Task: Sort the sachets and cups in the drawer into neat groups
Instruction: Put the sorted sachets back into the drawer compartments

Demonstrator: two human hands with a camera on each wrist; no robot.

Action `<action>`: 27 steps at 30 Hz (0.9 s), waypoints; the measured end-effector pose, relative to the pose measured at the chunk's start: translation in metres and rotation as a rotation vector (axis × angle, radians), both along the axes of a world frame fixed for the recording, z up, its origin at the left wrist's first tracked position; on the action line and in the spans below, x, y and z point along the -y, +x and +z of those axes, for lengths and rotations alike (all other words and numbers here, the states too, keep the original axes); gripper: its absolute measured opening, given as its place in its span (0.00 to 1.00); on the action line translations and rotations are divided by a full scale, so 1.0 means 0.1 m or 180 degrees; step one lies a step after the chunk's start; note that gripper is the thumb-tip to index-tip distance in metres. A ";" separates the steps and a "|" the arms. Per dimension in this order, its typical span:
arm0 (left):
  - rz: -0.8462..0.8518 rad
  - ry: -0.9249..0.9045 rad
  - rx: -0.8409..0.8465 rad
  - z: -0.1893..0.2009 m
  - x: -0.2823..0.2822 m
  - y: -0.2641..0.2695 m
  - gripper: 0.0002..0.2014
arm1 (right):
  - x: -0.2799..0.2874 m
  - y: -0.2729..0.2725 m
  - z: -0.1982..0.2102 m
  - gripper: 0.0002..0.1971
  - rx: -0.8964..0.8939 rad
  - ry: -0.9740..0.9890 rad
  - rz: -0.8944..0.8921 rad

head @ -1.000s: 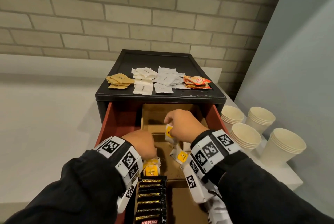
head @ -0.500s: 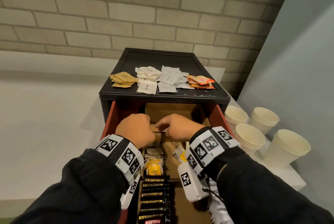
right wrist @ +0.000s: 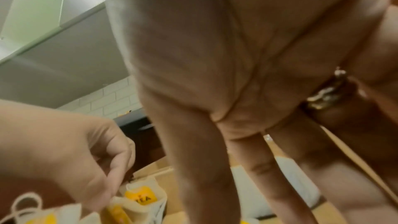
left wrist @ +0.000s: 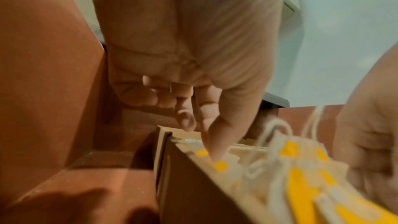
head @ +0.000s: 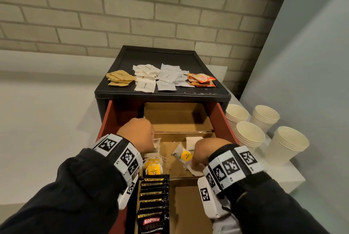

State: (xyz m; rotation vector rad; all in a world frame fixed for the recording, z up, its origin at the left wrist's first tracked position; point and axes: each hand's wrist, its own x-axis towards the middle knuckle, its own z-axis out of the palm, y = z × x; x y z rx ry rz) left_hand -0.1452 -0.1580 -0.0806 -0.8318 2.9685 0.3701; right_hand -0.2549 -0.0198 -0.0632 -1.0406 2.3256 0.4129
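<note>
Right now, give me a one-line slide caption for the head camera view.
Both hands, left and right, sort tea bags in the open red drawer.

Warm, dim indoor light on my head view, sharp at centre, brick lines bowed at the edges. Both my wrist views are soft, smeared with blur.

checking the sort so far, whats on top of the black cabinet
Four groups lie on the black cabinet: brown sachets, white sachets, grey-white sachets, orange sachets. Lower sachets in each pile are covered.
</note>
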 end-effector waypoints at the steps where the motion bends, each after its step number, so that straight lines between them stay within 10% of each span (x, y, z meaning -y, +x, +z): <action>1: -0.0002 0.0044 -0.0050 0.00 0.01 0.00 0.11 | -0.01 0.00 -0.01 0.13 -0.0021 0.0117 0.0055; 9: -0.0373 0.1154 0.0077 -0.07 0.00 -0.03 0.09 | 0.08 0.04 -0.04 0.11 0.0005 -0.0210 0.0236; 15: -0.0361 0.0626 0.0243 -0.09 0.00 -0.02 0.07 | 0.13 0.15 0.07 0.20 0.0471 -0.1110 0.0104; 27: -0.0550 0.0913 0.0327 -0.12 0.00 -0.04 0.10 | 0.23 0.15 -0.04 0.07 0.0868 -0.1802 -0.0231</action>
